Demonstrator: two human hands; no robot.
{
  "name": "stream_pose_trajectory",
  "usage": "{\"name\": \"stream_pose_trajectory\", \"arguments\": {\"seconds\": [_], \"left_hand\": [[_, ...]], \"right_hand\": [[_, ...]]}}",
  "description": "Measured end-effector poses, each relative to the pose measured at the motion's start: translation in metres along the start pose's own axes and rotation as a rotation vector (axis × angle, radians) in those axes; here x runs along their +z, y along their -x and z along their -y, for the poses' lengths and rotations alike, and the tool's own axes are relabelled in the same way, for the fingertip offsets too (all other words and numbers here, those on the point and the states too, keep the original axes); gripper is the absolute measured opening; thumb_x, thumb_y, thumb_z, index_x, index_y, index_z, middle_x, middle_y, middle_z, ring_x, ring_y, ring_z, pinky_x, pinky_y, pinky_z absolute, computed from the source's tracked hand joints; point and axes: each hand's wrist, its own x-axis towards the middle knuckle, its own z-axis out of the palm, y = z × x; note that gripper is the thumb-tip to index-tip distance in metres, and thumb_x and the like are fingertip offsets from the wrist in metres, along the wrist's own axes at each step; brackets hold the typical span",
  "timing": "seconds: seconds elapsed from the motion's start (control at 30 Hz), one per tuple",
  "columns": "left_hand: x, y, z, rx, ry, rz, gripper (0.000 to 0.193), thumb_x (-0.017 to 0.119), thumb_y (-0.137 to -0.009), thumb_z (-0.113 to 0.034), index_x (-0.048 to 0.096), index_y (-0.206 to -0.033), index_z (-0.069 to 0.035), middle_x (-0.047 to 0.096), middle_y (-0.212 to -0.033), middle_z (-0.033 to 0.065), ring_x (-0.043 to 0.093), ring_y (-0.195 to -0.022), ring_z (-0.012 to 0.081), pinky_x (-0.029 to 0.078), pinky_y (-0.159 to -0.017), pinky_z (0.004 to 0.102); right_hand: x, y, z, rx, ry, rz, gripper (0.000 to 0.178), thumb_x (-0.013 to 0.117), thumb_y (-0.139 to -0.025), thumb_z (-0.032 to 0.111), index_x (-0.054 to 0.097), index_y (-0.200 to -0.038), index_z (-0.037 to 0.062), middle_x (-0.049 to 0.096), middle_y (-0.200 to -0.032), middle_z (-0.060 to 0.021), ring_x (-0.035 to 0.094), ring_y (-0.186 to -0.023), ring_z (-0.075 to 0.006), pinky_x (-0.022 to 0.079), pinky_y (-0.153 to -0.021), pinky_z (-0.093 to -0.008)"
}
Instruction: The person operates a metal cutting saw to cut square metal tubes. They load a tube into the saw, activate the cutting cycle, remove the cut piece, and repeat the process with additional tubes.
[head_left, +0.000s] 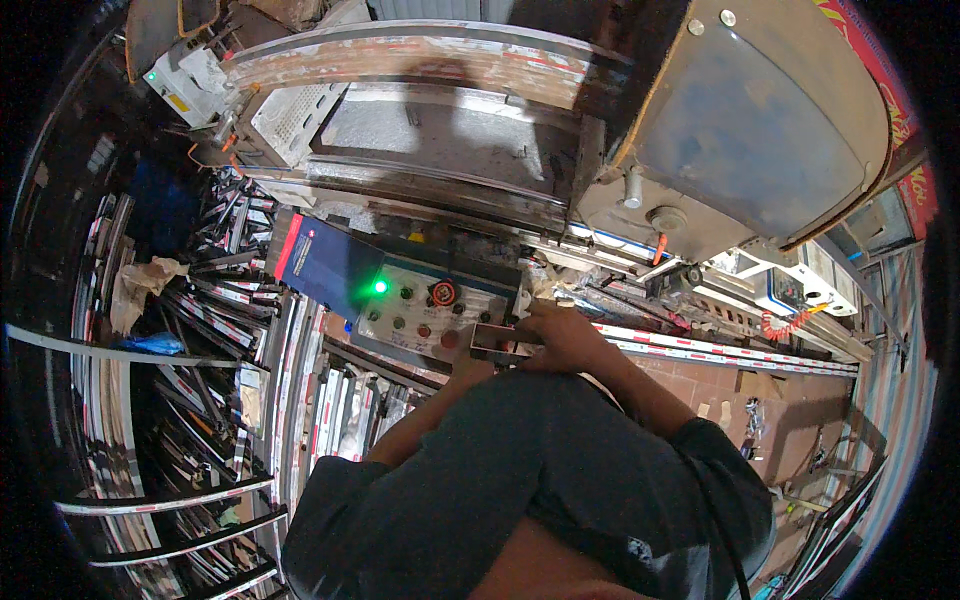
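Hollow piece: a short rectangular hollow profile point(497, 346) is showing at the near right corner of the control panel point(430, 312), its long axis running left to right.
Right hand: this right hand point(562, 338) is closing its fingers around the right end of the profile, so the piece is extending leftward from this grip.
Left hand: the left hand point(470, 365) is being at the left end; it is partly hidden, so I cannot tell whether its fingers are clamping or only touching.
Panel face: a green lamp point(380, 287) is glowing on its far left part, and a red button point(444, 292) is standing right of the lamp.
Left of panel: a blue board point(325, 262) is leaning beside it, and many strips point(225, 340) are lying farther out.
Right of panel: taped bars point(720, 352) are stretching away above a tiled floor point(690, 385).
Beyond panel, to the right: a large windowed guard point(755, 125) is hanging.
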Motion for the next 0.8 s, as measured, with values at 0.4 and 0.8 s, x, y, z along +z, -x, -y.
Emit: {"name": "stream_pose_trajectory", "arguments": {"seconds": [0.4, 0.8], "left_hand": [[-0.013, 0.012, -0.011, -0.135, 0.103, 0.118, 0.052, 0.066, -0.102, -0.035, 0.061, -0.149, -0.014, 0.07, -0.136, 0.0158, 0.067, -0.128, 0.035, 0.051, -0.111, 0.0535], [-0.013, 0.006, -0.006, -0.1, 0.162, 0.177, 0.054, 0.073, -0.097, -0.032, 0.064, -0.145, -0.01, 0.072, -0.132, 0.017, 0.07, -0.121, 0.0341, 0.054, -0.105, 0.0511]], "right_hand": [[-0.003, 0.01, 0.007, 0.026, -0.03, 0.042, 0.059, 0.084, -0.085, 0.049, 0.076, -0.132, 0.0153, 0.067, -0.113, -0.0185, 0.069, -0.11, -0.0396, 0.057, -0.091, -0.0538], [0.009, 0.017, -0.003, 0.035, -0.022, -0.008, 0.062, 0.086, -0.082, 0.052, 0.076, -0.126, 0.0102, 0.069, -0.11, -0.0174, 0.07, -0.106, -0.0399, 0.057, -0.092, -0.0528]]}}
